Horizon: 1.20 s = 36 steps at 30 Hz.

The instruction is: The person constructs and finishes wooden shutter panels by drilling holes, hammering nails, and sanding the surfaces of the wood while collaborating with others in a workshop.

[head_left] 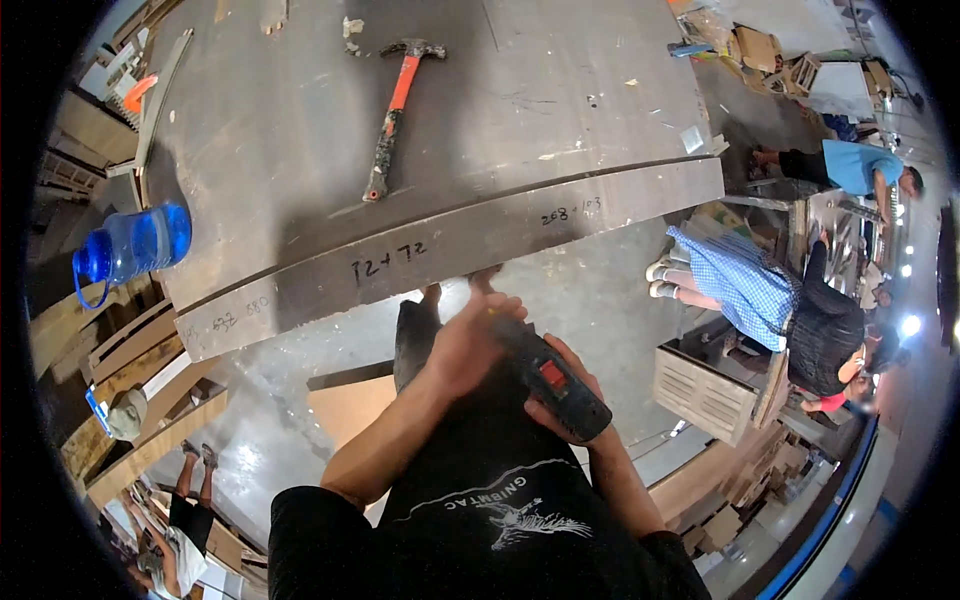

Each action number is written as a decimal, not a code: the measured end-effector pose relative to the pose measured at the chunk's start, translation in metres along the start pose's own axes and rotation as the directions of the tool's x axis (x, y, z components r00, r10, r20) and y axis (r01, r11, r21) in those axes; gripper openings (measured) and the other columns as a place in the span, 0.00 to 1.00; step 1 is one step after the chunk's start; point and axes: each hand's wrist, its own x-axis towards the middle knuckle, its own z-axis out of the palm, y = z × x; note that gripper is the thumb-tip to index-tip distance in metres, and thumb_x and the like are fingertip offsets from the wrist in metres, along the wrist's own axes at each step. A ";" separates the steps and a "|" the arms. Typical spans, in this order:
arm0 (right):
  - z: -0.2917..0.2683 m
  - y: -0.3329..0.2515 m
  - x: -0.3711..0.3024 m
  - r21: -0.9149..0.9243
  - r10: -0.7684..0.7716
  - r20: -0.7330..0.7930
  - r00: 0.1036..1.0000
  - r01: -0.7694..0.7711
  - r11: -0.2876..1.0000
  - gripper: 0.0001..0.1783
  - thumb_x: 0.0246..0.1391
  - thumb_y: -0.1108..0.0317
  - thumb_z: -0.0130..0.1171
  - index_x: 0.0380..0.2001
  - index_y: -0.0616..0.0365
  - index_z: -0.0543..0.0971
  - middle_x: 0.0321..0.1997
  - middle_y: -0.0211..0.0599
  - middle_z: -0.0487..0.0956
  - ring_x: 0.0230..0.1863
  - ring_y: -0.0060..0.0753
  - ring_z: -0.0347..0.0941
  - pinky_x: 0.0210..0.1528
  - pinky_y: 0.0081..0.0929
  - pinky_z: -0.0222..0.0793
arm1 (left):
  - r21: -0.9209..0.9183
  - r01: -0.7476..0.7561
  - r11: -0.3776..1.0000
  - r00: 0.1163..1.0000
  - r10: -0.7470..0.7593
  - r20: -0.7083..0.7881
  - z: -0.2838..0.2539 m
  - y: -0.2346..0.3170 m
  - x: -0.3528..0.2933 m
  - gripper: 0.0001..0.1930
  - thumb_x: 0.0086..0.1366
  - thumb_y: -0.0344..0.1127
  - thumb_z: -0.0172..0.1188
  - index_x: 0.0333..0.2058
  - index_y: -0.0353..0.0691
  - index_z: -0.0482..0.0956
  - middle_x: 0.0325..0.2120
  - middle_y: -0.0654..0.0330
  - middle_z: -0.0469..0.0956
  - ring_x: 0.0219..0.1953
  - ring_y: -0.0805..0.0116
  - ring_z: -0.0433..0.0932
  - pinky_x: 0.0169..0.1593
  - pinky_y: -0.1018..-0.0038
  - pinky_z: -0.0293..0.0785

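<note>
My right hand (592,385) is wrapped round the rear body of a dark handheld power tool (562,388) with a red patch on it, held in front of my black shirt. My left hand (470,345) is closed about the tool's front end. That spot is blurred, so the exact tool kind does not show. Just beyond my left hand is the near edge of a grey-brown worktable, faced by a long board (460,245) with handwritten marks. A claw hammer (395,115) with an orange-red shaft and dark, worn grip lies on the tabletop.
A blue water bottle (140,243) lies at the table's left edge, near a wooden strip (163,100). Scraps dot the tabletop. Wooden panels (705,390) stand to the right. Other people are right, around a blue checked cloth (735,280), and at lower left.
</note>
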 end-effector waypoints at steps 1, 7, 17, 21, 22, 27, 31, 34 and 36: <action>-0.001 -0.001 0.000 0.014 0.000 0.006 1.000 0.000 1.000 0.53 0.41 0.62 0.77 0.68 0.62 0.59 0.68 0.46 0.66 0.68 0.34 0.61 0.68 0.35 0.58 | 0.044 -0.013 0.999 0.999 0.015 -0.039 0.009 0.001 0.000 0.20 0.75 0.52 0.42 0.43 0.41 0.74 0.45 0.58 0.76 0.51 0.60 0.73 0.60 0.62 0.66; -0.016 0.000 -0.005 -0.011 -0.202 0.018 0.979 0.202 0.979 0.58 0.46 0.68 0.73 0.73 0.54 0.45 0.52 0.38 0.78 0.44 0.27 0.76 0.49 0.26 0.72 | 0.164 0.058 0.985 0.997 -0.064 0.033 0.016 -0.019 0.034 0.19 0.73 0.50 0.48 0.50 0.39 0.72 0.52 0.54 0.75 0.58 0.59 0.71 0.59 0.61 0.67; -0.051 0.010 0.021 0.216 -0.098 -0.070 0.993 0.111 0.970 0.51 0.50 0.66 0.69 0.71 0.62 0.50 0.68 0.49 0.65 0.67 0.40 0.62 0.67 0.38 0.59 | 0.064 0.016 0.998 0.999 -0.019 0.041 0.016 -0.045 0.084 0.18 0.76 0.44 0.41 0.53 0.39 0.71 0.50 0.57 0.77 0.55 0.63 0.75 0.56 0.63 0.71; -0.054 -0.006 0.042 0.067 0.013 -0.022 1.000 -0.011 0.998 0.51 0.47 0.64 0.72 0.70 0.57 0.55 0.66 0.45 0.68 0.66 0.37 0.65 0.66 0.35 0.60 | -0.057 -0.073 0.996 0.997 0.071 -0.044 0.030 -0.035 0.087 0.15 0.73 0.42 0.48 0.45 0.36 0.76 0.42 0.56 0.77 0.47 0.62 0.74 0.56 0.65 0.67; -0.055 -0.009 0.047 0.027 0.021 -0.016 1.000 -0.021 0.999 0.51 0.46 0.63 0.72 0.70 0.55 0.56 0.66 0.44 0.69 0.65 0.36 0.65 0.66 0.35 0.61 | -0.074 -0.081 0.994 0.996 0.077 -0.051 0.028 -0.034 0.087 0.15 0.73 0.42 0.48 0.45 0.36 0.76 0.42 0.56 0.77 0.47 0.62 0.74 0.56 0.65 0.67; -0.058 -0.019 0.062 -0.193 -0.037 0.062 0.997 0.048 0.980 0.49 0.49 0.73 0.66 0.71 0.58 0.52 0.43 0.33 0.77 0.43 0.24 0.74 0.49 0.25 0.72 | -0.051 -0.152 0.987 0.986 0.148 -0.077 0.025 -0.028 0.085 0.15 0.73 0.43 0.48 0.45 0.37 0.76 0.42 0.57 0.77 0.48 0.62 0.74 0.57 0.64 0.67; -0.056 -0.025 0.068 -0.034 0.096 0.053 0.994 -0.095 0.995 0.50 0.46 0.61 0.73 0.69 0.54 0.57 0.63 0.47 0.72 0.63 0.37 0.68 0.64 0.35 0.64 | -0.067 -0.156 0.986 0.984 0.148 -0.102 0.021 -0.025 0.087 0.16 0.74 0.43 0.47 0.45 0.37 0.76 0.42 0.56 0.77 0.48 0.62 0.74 0.57 0.64 0.67; -0.056 -0.035 0.070 -0.063 0.120 0.058 0.991 -0.116 0.991 0.51 0.46 0.61 0.73 0.69 0.55 0.57 0.62 0.47 0.73 0.62 0.37 0.70 0.62 0.34 0.65 | -0.019 -0.151 0.988 0.988 0.150 -0.046 0.015 -0.026 0.090 0.18 0.76 0.43 0.42 0.53 0.35 0.70 0.49 0.54 0.77 0.54 0.60 0.76 0.56 0.66 0.74; -0.056 -0.037 0.070 -0.054 0.108 0.044 0.993 -0.105 0.993 0.50 0.46 0.62 0.73 0.69 0.56 0.57 0.61 0.48 0.74 0.61 0.36 0.70 0.62 0.34 0.65 | -0.026 -0.131 0.991 0.989 0.129 -0.070 0.017 -0.025 0.092 0.18 0.76 0.43 0.42 0.53 0.35 0.70 0.48 0.54 0.77 0.54 0.61 0.76 0.55 0.67 0.75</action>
